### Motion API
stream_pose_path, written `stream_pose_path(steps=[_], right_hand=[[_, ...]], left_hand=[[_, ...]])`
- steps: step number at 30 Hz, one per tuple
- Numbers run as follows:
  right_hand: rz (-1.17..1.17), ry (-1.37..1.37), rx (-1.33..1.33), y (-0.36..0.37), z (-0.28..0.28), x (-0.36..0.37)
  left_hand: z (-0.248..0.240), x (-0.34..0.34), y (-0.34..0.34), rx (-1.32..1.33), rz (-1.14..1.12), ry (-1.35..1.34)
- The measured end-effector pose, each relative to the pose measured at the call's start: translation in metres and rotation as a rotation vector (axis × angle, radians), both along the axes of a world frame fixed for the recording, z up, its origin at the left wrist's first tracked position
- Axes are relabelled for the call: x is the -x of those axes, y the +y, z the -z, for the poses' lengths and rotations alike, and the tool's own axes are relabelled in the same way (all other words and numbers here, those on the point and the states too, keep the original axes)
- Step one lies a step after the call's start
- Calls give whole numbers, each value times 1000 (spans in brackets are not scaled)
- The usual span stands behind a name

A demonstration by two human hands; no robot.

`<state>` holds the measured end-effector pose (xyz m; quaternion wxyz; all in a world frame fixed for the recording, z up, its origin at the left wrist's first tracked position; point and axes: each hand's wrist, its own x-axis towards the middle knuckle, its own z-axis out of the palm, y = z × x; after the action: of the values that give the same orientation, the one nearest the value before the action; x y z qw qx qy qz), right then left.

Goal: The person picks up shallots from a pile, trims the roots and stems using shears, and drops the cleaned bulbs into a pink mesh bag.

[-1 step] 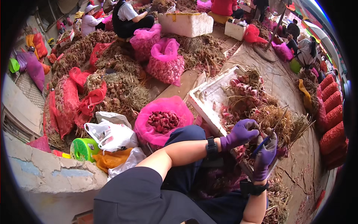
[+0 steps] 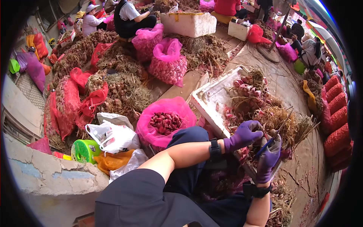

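Purple cloth covers the left hand (image 2: 241, 137), its fingers (image 2: 258, 134) curled in toward the thumb; whether they are clamped on a bulb I cannot tell, the gap being too small to read. The right hand (image 2: 267, 162), gloved alike, has its fingers bent closed around a slim blue tool (image 2: 264, 147), which slants up between thumb and forefinger. Just beyond both sets of fingertips lies the heap of reddish bulbs and dry stalks (image 2: 279, 114), in a white foam box (image 2: 207, 99) that reaches away to their left. Farther left of the fingers, a pink mesh bag (image 2: 146, 125) stands open with loose bulbs inside. Compared with the earlier frame, fingers, tool and heap look unchanged. The left forearm stretches across from the lower left; the right one rises steeply from the lower edge, and the fingertips nearly meet
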<state>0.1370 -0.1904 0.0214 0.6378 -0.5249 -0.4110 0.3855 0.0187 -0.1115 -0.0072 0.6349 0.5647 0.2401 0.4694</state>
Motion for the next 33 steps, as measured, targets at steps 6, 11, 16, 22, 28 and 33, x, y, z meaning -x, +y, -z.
stream_pose_path(steps=[6, 11, 16, 22, 28, 33], right_hand=[[155, -494, -55, 3, 12, 12], [115, -144, -89, 8, 10, 11], [117, -329, -143, 6, 5, 14], [154, -667, -199, 0, 3, 11], [152, -1013, -275, 1, -12, 15], [141, -1145, -304, 1, -1, 2]], left_hand=[[5, 1, 9, 282, 141, -210], [1, -7, -2, 229, 57, -291], [3, 7, 14, 285, 271, -291], [18, 15, 29, -612, 88, -66], [13, 14, 22, -529, 1, -44], [19, 13, 25, -635, 6, -40]])
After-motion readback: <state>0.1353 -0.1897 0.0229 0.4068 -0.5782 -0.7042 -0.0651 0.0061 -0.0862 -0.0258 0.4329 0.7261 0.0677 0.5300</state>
